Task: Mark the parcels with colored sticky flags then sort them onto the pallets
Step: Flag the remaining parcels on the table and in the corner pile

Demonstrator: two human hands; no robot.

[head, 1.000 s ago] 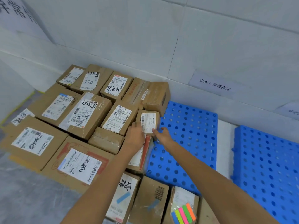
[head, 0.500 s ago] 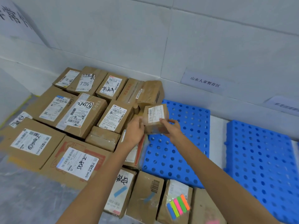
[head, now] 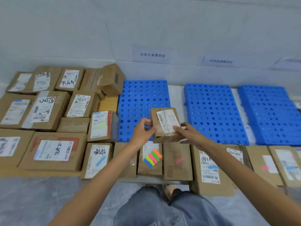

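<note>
Three pallets lie side by side along the wall (head: 146,30): left pallet (head: 143,95), middle pallet (head: 211,111), right pallet (head: 268,115). A pile (head: 48,111) of boxes lies left of the left pallet, and a row (head: 177,162) of boxes before all three. Flags (head: 152,158) lie on one row box. The parcel (head: 166,123), between left hand (head: 141,132) and right hand (head: 189,134), is over the left pallet's near right corner.

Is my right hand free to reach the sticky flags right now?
Probably not yet: the right hand and left hand both hold the small parcel. The sticky flags lie uncovered on a front-row parcel just below the hands, so the path looks free once the right hand lets go.
</note>
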